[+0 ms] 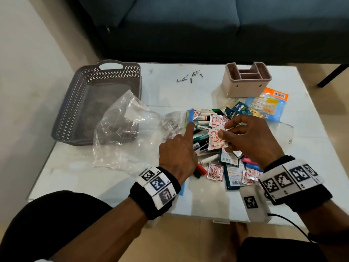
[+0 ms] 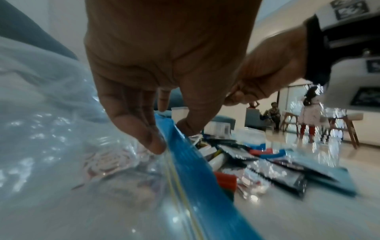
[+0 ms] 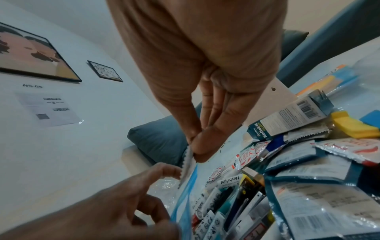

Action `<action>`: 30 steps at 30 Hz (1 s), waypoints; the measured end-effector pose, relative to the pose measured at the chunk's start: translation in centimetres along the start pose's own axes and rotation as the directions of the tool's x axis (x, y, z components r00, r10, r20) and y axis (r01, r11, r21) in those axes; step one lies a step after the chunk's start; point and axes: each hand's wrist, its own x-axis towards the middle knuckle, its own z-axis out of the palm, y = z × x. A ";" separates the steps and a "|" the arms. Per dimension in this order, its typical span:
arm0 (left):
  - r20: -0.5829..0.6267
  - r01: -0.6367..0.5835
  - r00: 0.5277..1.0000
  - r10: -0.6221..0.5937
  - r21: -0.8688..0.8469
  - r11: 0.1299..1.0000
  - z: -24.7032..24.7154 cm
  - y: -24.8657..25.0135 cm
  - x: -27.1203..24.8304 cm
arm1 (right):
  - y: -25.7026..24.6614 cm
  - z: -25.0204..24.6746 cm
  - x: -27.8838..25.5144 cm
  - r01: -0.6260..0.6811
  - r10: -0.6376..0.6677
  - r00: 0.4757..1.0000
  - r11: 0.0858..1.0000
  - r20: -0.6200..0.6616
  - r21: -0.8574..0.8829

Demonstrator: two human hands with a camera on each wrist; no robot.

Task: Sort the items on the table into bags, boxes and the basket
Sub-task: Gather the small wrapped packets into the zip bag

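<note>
A clear zip bag (image 1: 132, 129) with a blue zip strip (image 1: 190, 118) lies left of centre on the white table, partly over the grey basket. Red-and-white sachets show through its plastic (image 2: 102, 162). My left hand (image 1: 188, 129) pinches the blue strip between thumb and fingers (image 2: 170, 138), index finger stretched along it. My right hand (image 1: 225, 129) holds a small stack of chilli flakes sachets (image 1: 216, 140) just right of the bag's mouth, their serrated edge (image 3: 188, 164) nipped between thumb and fingers. Under both hands lies a pile of markers (image 1: 203, 127), more sachets (image 1: 215, 172) and teal packets (image 1: 233, 174).
The grey lattice basket (image 1: 75, 103) sits at the back left. A pink compartment box (image 1: 245, 86) stands at the back right, with a blue-and-orange wipes pack (image 1: 268, 106) beside it. A white tagged device (image 1: 253, 203) lies at the front edge. A dark sofa runs behind the table.
</note>
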 end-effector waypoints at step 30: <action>-0.408 -0.379 0.876 -0.259 -0.912 0.154 -16.4 -12.0 -4.8 | -8.2 8.1 -2.5 0.601 -0.601 0.797 0.799 -0.051 -0.022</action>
